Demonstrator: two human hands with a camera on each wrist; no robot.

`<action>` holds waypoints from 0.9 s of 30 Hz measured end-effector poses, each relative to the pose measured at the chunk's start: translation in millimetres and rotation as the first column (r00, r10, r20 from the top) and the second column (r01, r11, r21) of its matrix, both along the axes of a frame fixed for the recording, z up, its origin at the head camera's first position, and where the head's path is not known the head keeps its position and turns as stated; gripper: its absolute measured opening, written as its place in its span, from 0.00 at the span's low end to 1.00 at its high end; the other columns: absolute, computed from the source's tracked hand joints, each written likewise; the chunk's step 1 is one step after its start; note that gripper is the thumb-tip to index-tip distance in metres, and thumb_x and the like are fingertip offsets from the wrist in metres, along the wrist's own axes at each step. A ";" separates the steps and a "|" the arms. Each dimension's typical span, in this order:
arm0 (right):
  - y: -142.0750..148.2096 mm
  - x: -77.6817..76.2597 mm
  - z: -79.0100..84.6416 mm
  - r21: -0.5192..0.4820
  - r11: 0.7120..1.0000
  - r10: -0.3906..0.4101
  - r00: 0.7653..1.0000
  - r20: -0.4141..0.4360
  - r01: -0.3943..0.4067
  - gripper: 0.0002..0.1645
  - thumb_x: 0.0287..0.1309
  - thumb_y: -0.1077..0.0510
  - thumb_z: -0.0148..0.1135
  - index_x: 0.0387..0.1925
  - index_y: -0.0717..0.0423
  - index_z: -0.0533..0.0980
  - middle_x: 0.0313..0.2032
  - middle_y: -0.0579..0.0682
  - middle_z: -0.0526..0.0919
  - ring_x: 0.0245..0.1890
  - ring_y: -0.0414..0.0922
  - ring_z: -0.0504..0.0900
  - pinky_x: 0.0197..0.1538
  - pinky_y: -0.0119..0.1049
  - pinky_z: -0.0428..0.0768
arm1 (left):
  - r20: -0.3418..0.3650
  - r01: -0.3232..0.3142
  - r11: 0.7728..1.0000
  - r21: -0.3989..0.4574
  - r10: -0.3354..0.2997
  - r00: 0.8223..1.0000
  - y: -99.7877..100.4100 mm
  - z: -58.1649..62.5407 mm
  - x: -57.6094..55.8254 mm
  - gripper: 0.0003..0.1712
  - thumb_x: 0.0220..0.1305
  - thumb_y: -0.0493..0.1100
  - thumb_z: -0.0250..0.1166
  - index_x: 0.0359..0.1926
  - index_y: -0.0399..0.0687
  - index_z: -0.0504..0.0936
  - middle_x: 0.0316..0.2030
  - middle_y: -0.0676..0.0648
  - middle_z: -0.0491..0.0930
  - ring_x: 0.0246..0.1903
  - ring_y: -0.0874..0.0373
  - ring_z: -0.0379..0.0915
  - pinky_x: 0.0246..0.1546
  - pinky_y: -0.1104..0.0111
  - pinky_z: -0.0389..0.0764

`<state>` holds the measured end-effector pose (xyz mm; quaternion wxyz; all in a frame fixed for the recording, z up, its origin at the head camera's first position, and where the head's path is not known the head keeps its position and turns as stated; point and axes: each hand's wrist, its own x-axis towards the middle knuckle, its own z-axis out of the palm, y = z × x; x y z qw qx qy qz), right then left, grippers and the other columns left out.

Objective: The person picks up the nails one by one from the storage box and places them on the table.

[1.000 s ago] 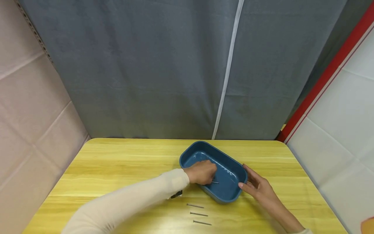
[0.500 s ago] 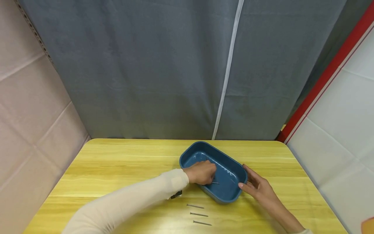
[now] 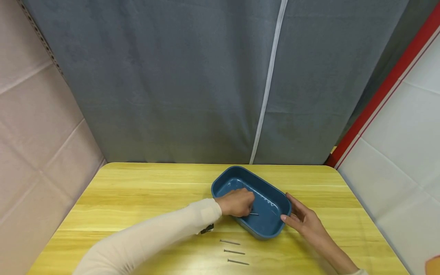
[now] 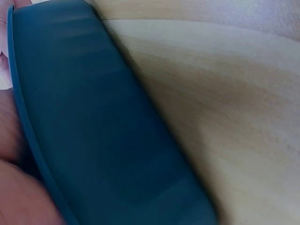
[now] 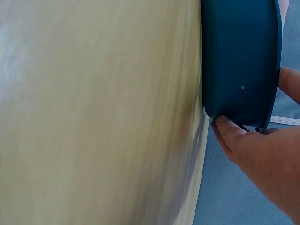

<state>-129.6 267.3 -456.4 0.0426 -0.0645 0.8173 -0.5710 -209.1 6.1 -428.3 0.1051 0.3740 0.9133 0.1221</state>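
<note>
A deep blue rectangular tub [image 3: 266, 223] sits at an angle on the table. My left hand [image 3: 237, 202] reaches down into it with curled fingers. From under that hand sticks the end of a thin metal nail [image 3: 254, 214]; the fingertips on it are hidden. At the tub's right corner my right hand [image 3: 306, 221] holds on, thumb at the rim and fingers against the outer wall. The right wrist view shows those fingers low on the tub's end. Three nails, an upper one [image 3: 230, 242], a middle one [image 3: 234, 252] and a lower one [image 3: 238, 262], lie in front.
The pale wooden table [image 3: 154, 183] ends at a grey curtain [image 3: 172, 76]. White padded panels flank it, the right one [image 3: 402, 152] edged in red. A small dark device [image 3: 207, 228] shows below the left sleeve.
The nail end under my left hand has shifted very slightly in the tub. Both hands, the tub and the three nails outside stay where they were.
</note>
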 end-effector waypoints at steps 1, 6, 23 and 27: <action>0.0 0.1 -0.1 0.000 1.000 -0.001 1.000 0.001 0.001 0.47 0.75 0.60 0.70 0.85 0.66 0.58 0.76 0.71 0.71 0.71 0.63 0.77 0.59 0.23 0.79 | 0.000 0.000 1.000 0.003 0.000 1.000 -0.1 0.0 -0.1 0.26 0.71 0.32 0.68 0.16 0.54 0.73 0.14 0.58 0.67 0.19 0.65 0.64 0.18 0.72 0.65; 0.2 -0.2 -0.5 0.000 1.000 -0.001 1.000 0.002 0.001 0.47 0.75 0.60 0.70 0.84 0.66 0.58 0.76 0.71 0.70 0.72 0.63 0.76 0.59 0.22 0.79 | 0.007 -0.003 1.000 0.008 0.003 1.000 0.2 0.1 -0.6 0.26 0.72 0.33 0.68 0.16 0.53 0.74 0.14 0.58 0.67 0.19 0.65 0.64 0.18 0.72 0.65; 0.7 -1.6 -1.1 0.018 1.000 -0.002 1.000 0.010 0.002 0.47 0.75 0.59 0.71 0.85 0.64 0.59 0.77 0.70 0.70 0.72 0.59 0.77 0.59 0.22 0.77 | 0.045 0.000 0.995 0.101 -0.005 0.999 -6.6 2.4 0.5 0.24 0.68 0.31 0.68 0.15 0.52 0.78 0.12 0.59 0.66 0.15 0.67 0.60 0.18 0.75 0.61; 0.9 -0.7 -0.7 0.023 1.000 0.003 1.000 0.009 -0.003 0.47 0.75 0.59 0.71 0.85 0.65 0.58 0.77 0.71 0.69 0.73 0.64 0.75 0.59 0.21 0.77 | 0.059 -0.003 0.992 0.127 -0.005 0.998 -7.6 3.6 1.5 0.23 0.67 0.30 0.69 0.15 0.51 0.79 0.11 0.60 0.67 0.14 0.68 0.60 0.18 0.76 0.62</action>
